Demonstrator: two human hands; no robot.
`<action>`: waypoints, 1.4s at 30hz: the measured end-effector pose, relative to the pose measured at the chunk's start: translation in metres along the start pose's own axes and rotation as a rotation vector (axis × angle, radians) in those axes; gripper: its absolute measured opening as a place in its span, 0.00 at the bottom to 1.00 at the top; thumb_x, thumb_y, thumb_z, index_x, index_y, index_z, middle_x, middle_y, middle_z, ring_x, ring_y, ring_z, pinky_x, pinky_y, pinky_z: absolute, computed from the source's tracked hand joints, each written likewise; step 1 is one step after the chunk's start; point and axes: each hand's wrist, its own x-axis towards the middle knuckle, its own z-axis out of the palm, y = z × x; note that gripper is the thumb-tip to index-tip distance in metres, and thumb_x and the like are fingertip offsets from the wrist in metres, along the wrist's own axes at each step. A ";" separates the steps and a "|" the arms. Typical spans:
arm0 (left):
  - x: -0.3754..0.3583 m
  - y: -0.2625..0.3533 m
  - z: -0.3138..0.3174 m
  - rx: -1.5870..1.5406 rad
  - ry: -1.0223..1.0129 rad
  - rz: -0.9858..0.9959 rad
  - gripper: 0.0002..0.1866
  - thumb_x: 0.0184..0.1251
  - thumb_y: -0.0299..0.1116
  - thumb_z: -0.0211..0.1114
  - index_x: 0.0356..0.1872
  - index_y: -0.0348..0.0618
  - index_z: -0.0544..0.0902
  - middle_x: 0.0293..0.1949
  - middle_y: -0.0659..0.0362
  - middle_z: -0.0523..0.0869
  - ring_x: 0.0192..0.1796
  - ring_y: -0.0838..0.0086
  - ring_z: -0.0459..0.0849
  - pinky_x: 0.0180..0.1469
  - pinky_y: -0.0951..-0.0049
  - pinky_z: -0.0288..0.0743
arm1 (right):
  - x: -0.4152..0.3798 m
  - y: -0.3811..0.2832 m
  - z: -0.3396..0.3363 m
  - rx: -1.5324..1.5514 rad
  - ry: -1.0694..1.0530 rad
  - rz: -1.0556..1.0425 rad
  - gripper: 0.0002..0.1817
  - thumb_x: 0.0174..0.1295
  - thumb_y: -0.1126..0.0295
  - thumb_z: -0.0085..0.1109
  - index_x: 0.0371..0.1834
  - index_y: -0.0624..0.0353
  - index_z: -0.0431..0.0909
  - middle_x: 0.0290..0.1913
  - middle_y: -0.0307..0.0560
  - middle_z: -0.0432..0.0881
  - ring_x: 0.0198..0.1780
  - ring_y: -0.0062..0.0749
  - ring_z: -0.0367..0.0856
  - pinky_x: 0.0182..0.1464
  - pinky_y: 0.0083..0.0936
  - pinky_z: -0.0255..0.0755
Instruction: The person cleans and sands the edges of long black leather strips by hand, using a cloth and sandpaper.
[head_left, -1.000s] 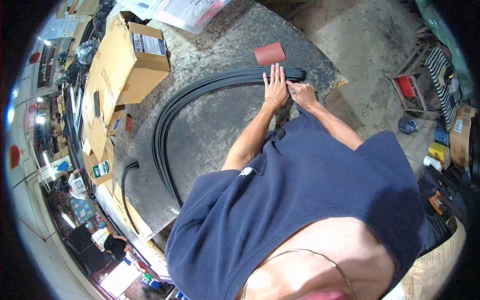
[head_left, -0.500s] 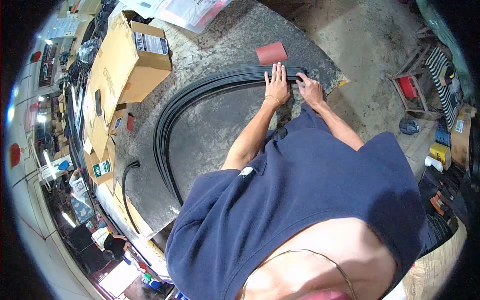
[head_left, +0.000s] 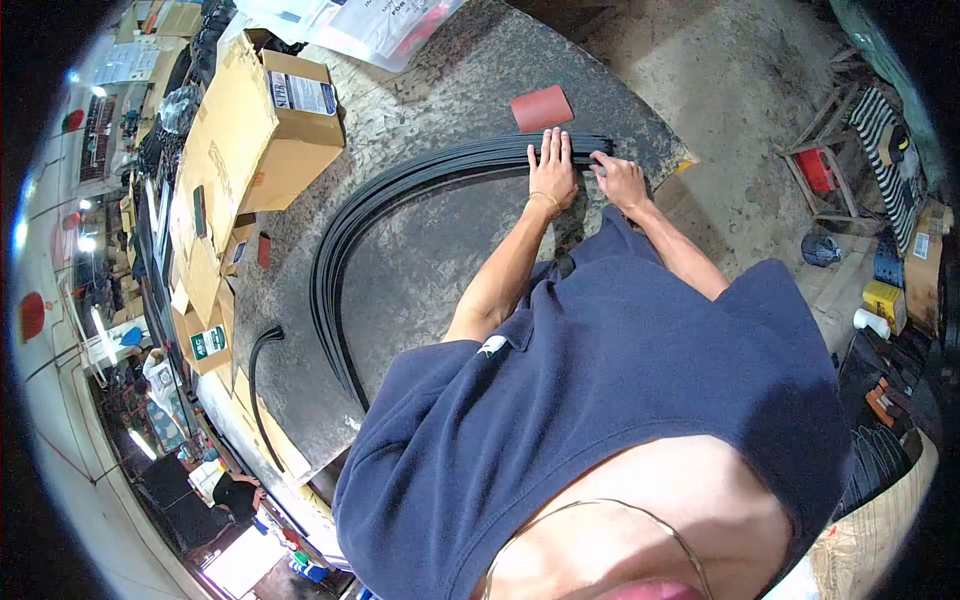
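A bundle of long black rubber strips point(head_left: 372, 214) lies in a curve across the worn grey worktable point(head_left: 430, 270). My left hand point(head_left: 553, 172) rests flat on the strips near their right ends, fingers stretched out and together. My right hand point(head_left: 620, 177) is just beside it, fingertips touching the very ends of the strips near the table's edge. A red sheet of sandpaper point(head_left: 541, 107) lies on the table just beyond the strips.
An open cardboard box point(head_left: 268, 125) and flattened cartons stand at the table's left. Plastic bags point(head_left: 375, 22) lie at the far side. A single black strip point(head_left: 258, 375) hangs over the near-left edge. Concrete floor, a red stool point(head_left: 815, 170) and clutter lie to the right.
My right hand has moved from beside my left hand's wrist out to the strip ends. My left hand stays flat on the strips.
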 end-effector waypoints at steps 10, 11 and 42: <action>0.012 0.004 -0.018 0.130 -0.072 -0.017 0.31 0.60 0.33 0.51 0.67 0.38 0.59 0.69 0.49 0.59 0.73 0.59 0.52 0.69 0.45 0.44 | -0.005 0.013 -0.005 0.060 0.079 0.047 0.17 0.54 0.66 0.63 0.47 0.54 0.75 0.34 0.55 0.83 0.37 0.52 0.82 0.36 0.43 0.75; 0.012 0.003 -0.017 0.138 -0.092 -0.012 0.31 0.61 0.33 0.50 0.67 0.38 0.59 0.69 0.49 0.58 0.73 0.58 0.51 0.69 0.45 0.44 | -0.004 0.011 -0.008 0.067 0.035 0.099 0.20 0.54 0.65 0.63 0.50 0.55 0.74 0.34 0.58 0.82 0.37 0.54 0.81 0.36 0.44 0.75; 0.045 -0.030 -0.024 -0.262 -0.104 0.152 0.26 0.58 0.44 0.55 0.56 0.40 0.74 0.50 0.48 0.77 0.58 0.53 0.70 0.67 0.50 0.53 | 0.005 0.005 -0.030 0.080 -0.175 0.336 0.31 0.59 0.50 0.57 0.66 0.42 0.63 0.28 0.65 0.81 0.35 0.62 0.80 0.38 0.51 0.73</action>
